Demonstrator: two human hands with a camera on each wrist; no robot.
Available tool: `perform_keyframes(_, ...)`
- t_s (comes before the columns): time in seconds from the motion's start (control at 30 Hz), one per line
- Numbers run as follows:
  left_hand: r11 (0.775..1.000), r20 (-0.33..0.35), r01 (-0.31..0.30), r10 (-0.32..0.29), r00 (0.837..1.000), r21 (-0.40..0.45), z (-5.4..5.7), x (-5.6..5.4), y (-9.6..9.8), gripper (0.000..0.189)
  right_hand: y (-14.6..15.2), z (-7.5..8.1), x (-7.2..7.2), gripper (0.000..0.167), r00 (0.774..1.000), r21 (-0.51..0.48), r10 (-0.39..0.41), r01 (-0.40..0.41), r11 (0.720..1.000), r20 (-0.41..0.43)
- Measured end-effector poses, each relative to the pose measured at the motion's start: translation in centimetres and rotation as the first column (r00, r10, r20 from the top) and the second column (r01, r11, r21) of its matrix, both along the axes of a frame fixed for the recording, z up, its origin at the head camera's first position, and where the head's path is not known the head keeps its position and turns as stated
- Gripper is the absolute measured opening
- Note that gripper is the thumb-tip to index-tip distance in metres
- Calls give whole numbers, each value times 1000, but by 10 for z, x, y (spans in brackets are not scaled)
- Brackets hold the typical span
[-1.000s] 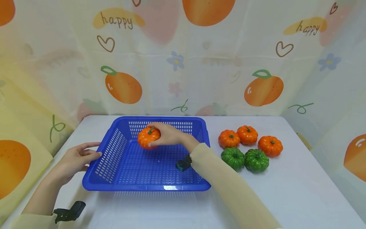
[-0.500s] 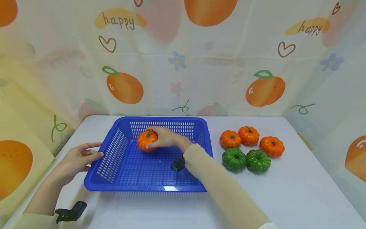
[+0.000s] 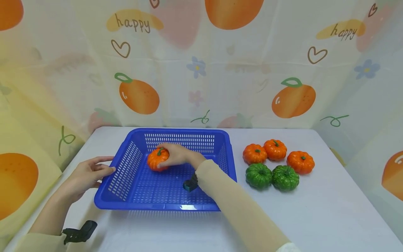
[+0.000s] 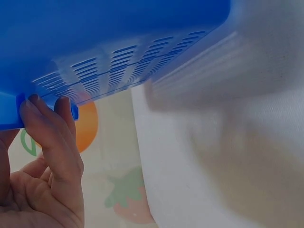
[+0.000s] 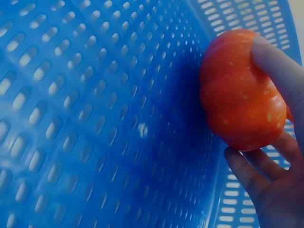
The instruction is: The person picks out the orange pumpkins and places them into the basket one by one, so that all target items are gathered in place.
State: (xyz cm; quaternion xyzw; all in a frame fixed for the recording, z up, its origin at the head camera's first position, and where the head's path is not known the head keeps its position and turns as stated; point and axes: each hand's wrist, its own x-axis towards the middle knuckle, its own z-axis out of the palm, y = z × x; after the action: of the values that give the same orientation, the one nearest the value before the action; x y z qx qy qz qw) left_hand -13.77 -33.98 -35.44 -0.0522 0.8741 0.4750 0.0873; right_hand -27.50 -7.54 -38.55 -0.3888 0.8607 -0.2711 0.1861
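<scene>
In the head view, my right hand [image 3: 178,154] grips a small orange pumpkin [image 3: 154,161] with a green stem, low inside the blue plastic basket [image 3: 145,205]. The right wrist view shows my thumb on one side of the pumpkin [image 5: 242,90] and fingers on the other, close to the perforated basket floor [image 5: 99,109]. I cannot tell whether it touches the floor. At the basket's left side, my left hand [image 3: 82,176] holds the rim, with fingertips under its edge in the left wrist view [image 4: 52,142].
To the basket's right on the white table [image 3: 327,210] sit three more orange pumpkins, the nearest [image 3: 254,154] beside the basket. Two green pumpkins [image 3: 259,176] lie in front of them. A printed curtain [image 3: 201,87] hangs behind the table.
My right hand has moved down and slightly left with the orange pumpkin, deeper into the basket. The left hand stays on the rim.
</scene>
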Motion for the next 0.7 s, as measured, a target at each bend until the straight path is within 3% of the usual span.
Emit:
perform_keyframes(0.37, 1000, 5, -3, 3, 1000, -12, 1, 1, 1, 67, -11, -2, 1, 72, 999, 13, 41, -41, 999, -22)
perform_keyframes(0.7, 1000, 3, -1, 1, 1000, -15, 3, 1, 1, 67, -9, -3, 1, 72, 999, -2, 47, -47, 999, 21)
